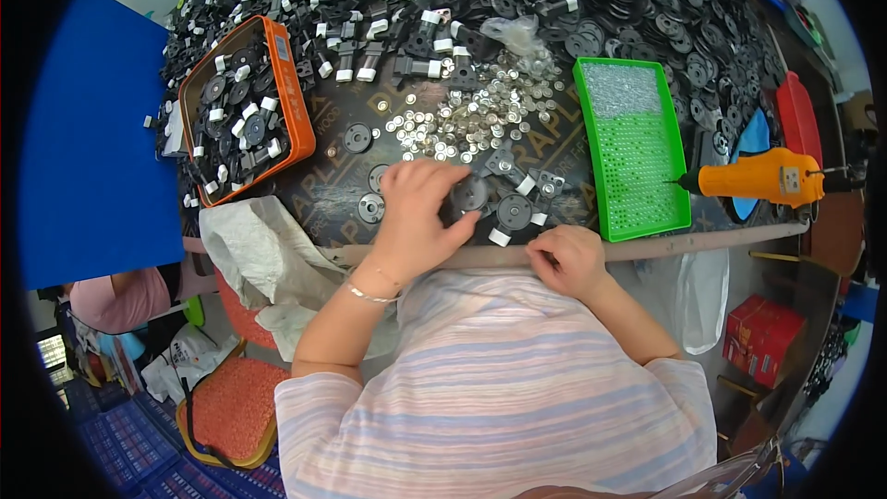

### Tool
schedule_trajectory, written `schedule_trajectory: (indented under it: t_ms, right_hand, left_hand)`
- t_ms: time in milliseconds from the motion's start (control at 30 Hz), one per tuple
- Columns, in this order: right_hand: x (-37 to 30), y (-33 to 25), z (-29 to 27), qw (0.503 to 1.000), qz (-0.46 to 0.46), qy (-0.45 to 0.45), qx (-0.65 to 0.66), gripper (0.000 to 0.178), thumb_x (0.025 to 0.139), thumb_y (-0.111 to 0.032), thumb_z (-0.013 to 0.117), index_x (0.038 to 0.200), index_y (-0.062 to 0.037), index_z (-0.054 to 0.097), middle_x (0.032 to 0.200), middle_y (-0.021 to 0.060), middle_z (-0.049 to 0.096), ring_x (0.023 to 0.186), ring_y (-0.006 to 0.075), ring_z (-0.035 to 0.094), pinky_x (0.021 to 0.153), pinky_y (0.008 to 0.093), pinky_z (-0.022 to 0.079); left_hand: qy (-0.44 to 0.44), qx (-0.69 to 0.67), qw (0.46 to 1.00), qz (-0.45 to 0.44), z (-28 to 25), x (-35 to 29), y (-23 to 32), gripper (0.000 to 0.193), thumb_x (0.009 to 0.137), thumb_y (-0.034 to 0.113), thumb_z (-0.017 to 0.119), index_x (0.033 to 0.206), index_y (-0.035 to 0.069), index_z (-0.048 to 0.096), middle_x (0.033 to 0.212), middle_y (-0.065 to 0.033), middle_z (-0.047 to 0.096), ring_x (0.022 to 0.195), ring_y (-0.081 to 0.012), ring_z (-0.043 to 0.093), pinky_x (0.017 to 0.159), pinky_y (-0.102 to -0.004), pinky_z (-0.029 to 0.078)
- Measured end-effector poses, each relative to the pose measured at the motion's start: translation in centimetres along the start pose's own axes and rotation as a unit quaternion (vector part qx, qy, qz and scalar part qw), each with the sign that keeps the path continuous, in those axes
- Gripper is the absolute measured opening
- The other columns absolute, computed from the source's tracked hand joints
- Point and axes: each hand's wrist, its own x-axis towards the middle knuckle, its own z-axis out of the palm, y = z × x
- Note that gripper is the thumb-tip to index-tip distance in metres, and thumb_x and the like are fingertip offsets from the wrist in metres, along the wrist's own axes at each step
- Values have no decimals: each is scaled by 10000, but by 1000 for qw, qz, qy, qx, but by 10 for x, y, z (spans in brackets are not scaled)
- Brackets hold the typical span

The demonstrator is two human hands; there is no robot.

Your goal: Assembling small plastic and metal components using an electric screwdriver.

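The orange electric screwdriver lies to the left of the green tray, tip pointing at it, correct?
Not quite. The head view shows the orange electric screwdriver lying to the right of the green tray, not left. Its tip does point toward the tray.

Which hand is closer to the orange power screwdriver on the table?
Right. The right hand lies at the table edge left of the orange power screwdriver; the left hand is farther left.

Matt black plastic discs (514, 212) lie beside a heap of shiny metal washers (480, 111); right of that heap, a glossy green plastic tray (647, 212); left, rough white cloth (259, 249).
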Motion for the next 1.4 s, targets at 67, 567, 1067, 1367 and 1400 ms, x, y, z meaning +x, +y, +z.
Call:
schedule_trajectory:
  t_ms: [67,567,1067,1367,1400]
  right_hand:
    - [-1,0,0,1000,-2,-1,-1,147,675,-54,719,744,-94,596,674,32,609,582,206,604,502,310,457]
    - [-2,2,-3,1000,1,-7,15,136,663,-68,718,745,-98,613,698,33,627,607,208,618,527,307,479]
    - [-4,2,0,1000,-1,-10,9,132,679,-76,722,742,-107,610,699,25,625,610,200,617,537,302,480]
    - [-1,1,0,1000,-7,-12,12,132,676,-71,724,734,-105,610,684,21,618,594,198,609,520,302,472]
    - [-1,1,0,1000,-8,-12,9,132,675,-70,724,730,-105,609,683,21,618,592,197,609,517,302,470]
  left_hand:
    - [16,3,1000,4,13,14,6,446,645,212,743,1047,71,611,1012,-71,590,1025,-265,508,966,-427,283]
    - [37,107,993,-15,41,41,18,407,622,314,786,934,91,649,921,-46,584,970,-239,513,983,-450,251]
    - [43,111,992,-51,29,32,14,489,617,421,786,943,91,633,927,-47,579,983,-244,507,968,-470,250]
    - [32,137,975,-172,-29,-25,-53,475,643,208,756,1086,115,613,1048,-52,583,1056,-255,499,950,-407,298]
    - [15,134,976,-172,-30,-28,-55,505,641,182,746,1120,111,606,1072,-59,577,1071,-258,493,955,-407,300]
